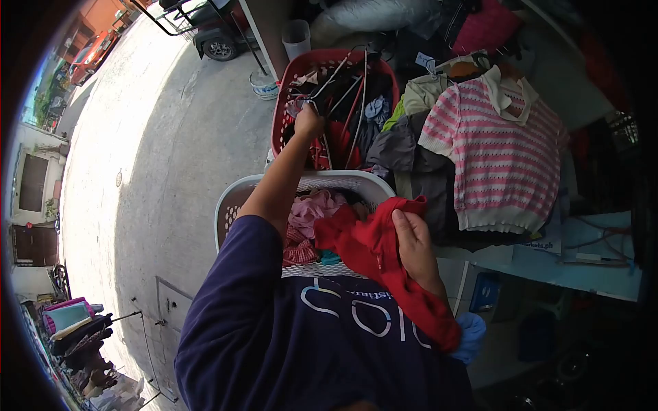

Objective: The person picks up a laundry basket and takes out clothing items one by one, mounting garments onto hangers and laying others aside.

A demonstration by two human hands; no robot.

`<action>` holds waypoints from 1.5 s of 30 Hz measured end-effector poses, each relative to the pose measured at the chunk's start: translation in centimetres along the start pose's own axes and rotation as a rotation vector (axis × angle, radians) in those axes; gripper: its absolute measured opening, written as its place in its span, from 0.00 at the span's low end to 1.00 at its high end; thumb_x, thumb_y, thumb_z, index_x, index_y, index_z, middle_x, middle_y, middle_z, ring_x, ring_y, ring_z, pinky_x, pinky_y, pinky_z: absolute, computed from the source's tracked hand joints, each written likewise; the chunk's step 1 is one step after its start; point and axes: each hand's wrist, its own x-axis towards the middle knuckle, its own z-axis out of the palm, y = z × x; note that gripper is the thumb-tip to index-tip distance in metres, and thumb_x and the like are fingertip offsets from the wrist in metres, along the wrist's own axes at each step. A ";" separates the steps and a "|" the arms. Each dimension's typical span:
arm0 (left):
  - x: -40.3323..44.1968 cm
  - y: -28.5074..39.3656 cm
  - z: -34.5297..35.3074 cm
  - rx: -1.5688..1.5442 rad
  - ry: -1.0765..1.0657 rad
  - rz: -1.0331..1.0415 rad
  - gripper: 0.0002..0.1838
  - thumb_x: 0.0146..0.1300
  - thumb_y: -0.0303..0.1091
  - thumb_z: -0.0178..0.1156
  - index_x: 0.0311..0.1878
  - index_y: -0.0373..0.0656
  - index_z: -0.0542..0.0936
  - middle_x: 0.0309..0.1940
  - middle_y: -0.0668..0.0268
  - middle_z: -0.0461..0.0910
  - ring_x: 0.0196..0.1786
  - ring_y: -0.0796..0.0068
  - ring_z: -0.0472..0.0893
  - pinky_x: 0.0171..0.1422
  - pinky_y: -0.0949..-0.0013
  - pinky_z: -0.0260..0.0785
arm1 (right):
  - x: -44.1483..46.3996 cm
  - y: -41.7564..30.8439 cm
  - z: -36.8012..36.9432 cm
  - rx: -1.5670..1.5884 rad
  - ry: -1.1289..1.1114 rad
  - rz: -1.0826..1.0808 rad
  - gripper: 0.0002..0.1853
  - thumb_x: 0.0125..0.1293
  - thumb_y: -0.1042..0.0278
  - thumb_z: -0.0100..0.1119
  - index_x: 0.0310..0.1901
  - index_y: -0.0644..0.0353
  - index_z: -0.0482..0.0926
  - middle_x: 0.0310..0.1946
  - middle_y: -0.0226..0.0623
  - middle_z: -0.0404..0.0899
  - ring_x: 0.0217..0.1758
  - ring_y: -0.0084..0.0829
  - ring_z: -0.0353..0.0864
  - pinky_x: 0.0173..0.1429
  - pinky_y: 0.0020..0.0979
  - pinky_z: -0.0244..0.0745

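My left hand point(310, 122) reaches over the red laundry basket point(279, 130), its fingers closed around a wire clothes hanger point(336, 77) among several others lying on clothes. In my right hand point(413, 248) I grip a red garment point(373, 240), thumb on top. One end of the garment hangs over the white laundry basket point(236, 188); the rest drapes down past my right wrist in front of my shirt. Inside the white basket are a pink cloth point(315, 211) and a red patterned cloth point(298, 252). The fingertips of my left hand are partly hidden.
A pink-and-white striped knit top point(507, 151) hangs at the right with dark and grey clothes behind it. A light blue cloth point(469, 337) shows by my right forearm. A white bucket point(264, 85) stands on the concrete floor point(199, 130). A wheeled vehicle point(219, 48) is farther back.
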 end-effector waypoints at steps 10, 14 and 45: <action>-4.7 4.5 -6.7 -1.046 0.266 0.484 0.11 0.61 0.19 0.52 0.47 0.38 0.71 0.38 0.64 0.78 0.41 0.75 0.78 0.48 0.73 0.69 | 1.4 -2.8 -1.6 0.436 -0.088 0.056 0.06 0.67 0.69 0.61 0.32 0.61 0.81 0.28 0.24 0.80 0.31 0.11 0.75 0.37 0.16 0.71; -13.9 5.8 -15.1 -1.320 0.219 0.584 0.11 0.65 0.18 0.52 0.48 0.41 0.69 0.35 0.72 0.72 0.37 0.86 0.71 0.43 0.79 0.67 | 3.7 -4.1 -1.2 0.600 0.017 0.000 0.06 0.64 0.68 0.64 0.32 0.59 0.81 0.28 0.25 0.81 0.31 0.13 0.76 0.38 0.18 0.73; -28.2 -0.9 -28.9 -1.088 0.012 0.520 0.10 0.63 0.29 0.63 0.45 0.36 0.79 0.33 0.75 0.78 0.35 0.87 0.74 0.43 0.81 0.67 | -0.3 -11.1 9.4 -0.811 -0.386 -0.687 0.17 0.64 0.75 0.48 0.54 0.68 0.75 0.49 0.54 0.77 0.52 0.50 0.78 0.56 0.39 0.73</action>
